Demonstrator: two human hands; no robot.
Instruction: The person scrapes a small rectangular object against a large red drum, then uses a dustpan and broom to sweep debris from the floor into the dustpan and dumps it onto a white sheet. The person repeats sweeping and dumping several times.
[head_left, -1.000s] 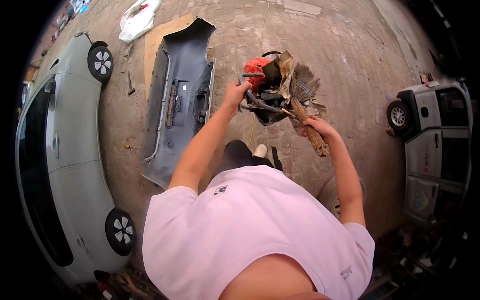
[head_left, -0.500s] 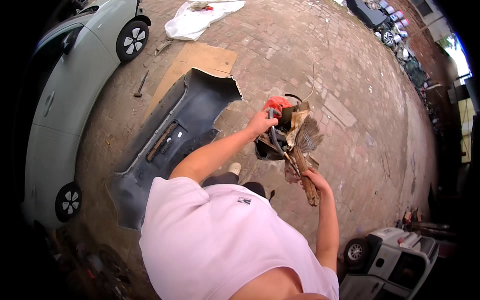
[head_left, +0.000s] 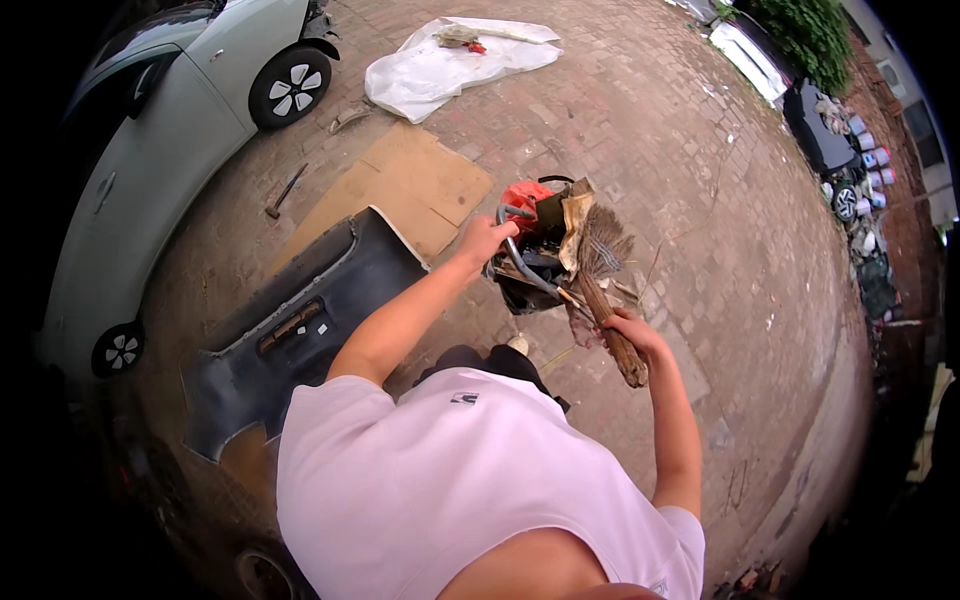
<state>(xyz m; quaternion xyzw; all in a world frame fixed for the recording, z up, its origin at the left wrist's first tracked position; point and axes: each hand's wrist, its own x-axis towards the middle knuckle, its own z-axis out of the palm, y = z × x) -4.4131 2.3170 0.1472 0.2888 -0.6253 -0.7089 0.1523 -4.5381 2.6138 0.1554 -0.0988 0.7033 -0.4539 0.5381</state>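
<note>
My left hand (head_left: 487, 240) is closed round a grey curved tube handle (head_left: 520, 262) on a dark container (head_left: 521, 295) in front of me. The container is heaped with scraps, among them a red plastic bag (head_left: 524, 200) and a torn tan piece (head_left: 575, 228). In my right hand (head_left: 630, 330) is a twig broom (head_left: 598, 296), gripped by its thick bound stick part. Its bristles point away from me and lie against the right side of the scraps. Whether my right fingers also touch the container's handle end is hidden.
A dark bumper (head_left: 240, 370) lies on the brick paving at left, partly over flat cardboard (head_left: 420, 180). Beyond are a hammer (head_left: 287, 190), a white sheet (head_left: 420, 75) and a pale car (head_left: 170, 170). Buckets (head_left: 877, 158) and scrap line the far right.
My view has shifted across the yard as I step along. Both hands keep their holds, and the container and broom travel with me. The bumper now sits lower and further left in view.
</note>
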